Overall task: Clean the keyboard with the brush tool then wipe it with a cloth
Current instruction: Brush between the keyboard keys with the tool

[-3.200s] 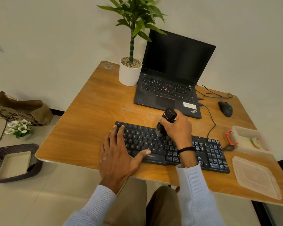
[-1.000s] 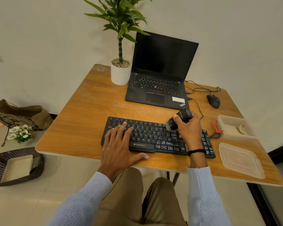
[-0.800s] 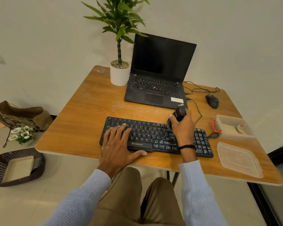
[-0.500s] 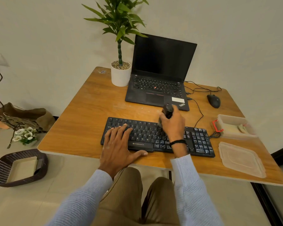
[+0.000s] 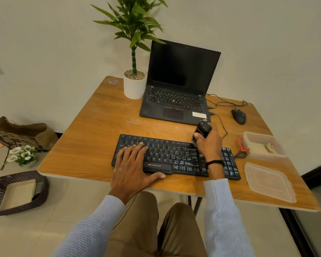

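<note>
Both hands are at the keyboard [image 5: 167, 154]: my left hand [image 5: 132, 169] lies flat with straight fingers on its left keys, and my right hand [image 5: 208, 143] is curled tight round the short black brush [image 5: 201, 131], low end at the far row. It is long, black and bumpy and runs sideways under both hands, so I think the brush should sweep along its rows.

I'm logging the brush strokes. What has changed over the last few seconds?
The right hand, gripping the brush, swept from the middle of the keyboard to the right, came back a little, then went right again to the upper rows near the number pad. Nothing was picked up or let go. The left hand stays flat on the keyboard's left half. The laptop and mouse are unmoved.
</note>
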